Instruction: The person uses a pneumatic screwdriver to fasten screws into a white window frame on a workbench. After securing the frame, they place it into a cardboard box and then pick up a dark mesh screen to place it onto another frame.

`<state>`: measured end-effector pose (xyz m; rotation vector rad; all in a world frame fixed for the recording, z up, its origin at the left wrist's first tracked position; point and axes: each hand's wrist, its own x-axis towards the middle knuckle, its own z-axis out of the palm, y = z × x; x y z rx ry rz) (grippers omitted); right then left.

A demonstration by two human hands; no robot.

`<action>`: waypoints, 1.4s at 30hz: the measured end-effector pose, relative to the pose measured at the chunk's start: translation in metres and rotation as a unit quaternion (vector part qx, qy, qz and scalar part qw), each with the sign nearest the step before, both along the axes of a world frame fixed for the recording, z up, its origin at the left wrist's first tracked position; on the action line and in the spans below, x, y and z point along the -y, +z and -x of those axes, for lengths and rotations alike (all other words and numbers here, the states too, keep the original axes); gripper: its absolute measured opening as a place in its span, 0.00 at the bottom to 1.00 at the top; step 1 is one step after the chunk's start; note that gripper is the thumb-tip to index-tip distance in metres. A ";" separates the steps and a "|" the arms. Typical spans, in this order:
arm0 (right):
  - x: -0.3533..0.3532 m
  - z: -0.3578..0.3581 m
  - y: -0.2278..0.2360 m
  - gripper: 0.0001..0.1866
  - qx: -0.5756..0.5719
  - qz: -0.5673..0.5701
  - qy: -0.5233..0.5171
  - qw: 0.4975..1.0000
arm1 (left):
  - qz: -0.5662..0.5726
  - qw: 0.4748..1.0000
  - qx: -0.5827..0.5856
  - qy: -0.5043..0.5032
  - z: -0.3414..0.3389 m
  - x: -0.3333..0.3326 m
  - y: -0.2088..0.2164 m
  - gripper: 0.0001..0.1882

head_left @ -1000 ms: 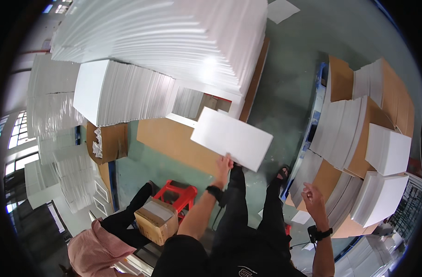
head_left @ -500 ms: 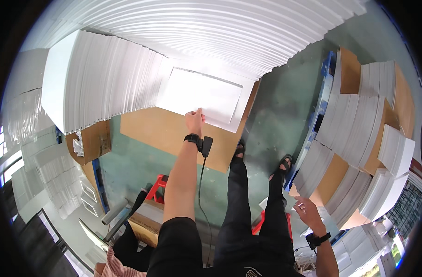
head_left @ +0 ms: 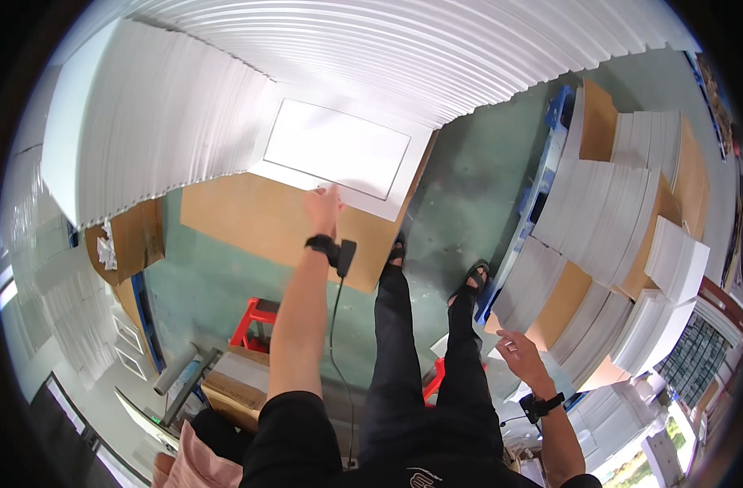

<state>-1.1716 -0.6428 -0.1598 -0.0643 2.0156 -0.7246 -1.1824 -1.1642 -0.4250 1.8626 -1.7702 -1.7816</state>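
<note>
**White panel lay within its frame over the brown sheet**

In the head view, the white panel [head_left: 339, 146] lay flat inside the white frame [head_left: 367, 202], over the far part of the brown sheet [head_left: 249, 215]; a thin dark line traced its edges. A ridged white pile [head_left: 371, 49] closed off the sheet's far side, and a second white pile [head_left: 168, 106] its left. Right of the sheet, green floor [head_left: 485, 163] ran open as far as a blue pallet [head_left: 528, 213].

Of the two hands, the left hand [head_left: 323, 211] was above the sheet, just beside the frame's near edge, its grip loosely curled; whether it touched or held anything could not be told. The right hand [head_left: 522, 355], well right of the sheet, had its grip half-spread, with nothing visible in it.

There was one panel, one frame, and two sandalled feet [head_left: 473, 276] right of the sheet's near corner. One carton [head_left: 237, 382] sat nearer than the sheet, beside a red stool [head_left: 253, 321].
</note>
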 end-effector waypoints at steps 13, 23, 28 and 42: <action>0.021 0.059 0.068 0.19 -0.067 0.101 0.226 0.966 | -0.046 0.995 0.055 -0.065 -0.304 -0.262 0.146 0.14; 0.057 0.050 0.082 0.19 -0.131 0.140 0.496 0.847 | -0.131 0.947 -0.066 0.285 -0.467 -0.459 0.200 0.11; 0.105 -0.064 0.087 0.16 -0.062 0.154 0.644 0.747 | 0.001 0.951 0.018 0.307 -0.517 -0.530 0.202 0.15; 0.141 -0.598 0.233 0.14 0.076 0.360 0.849 0.379 | 0.133 0.708 0.070 0.690 -0.775 -0.728 0.272 0.15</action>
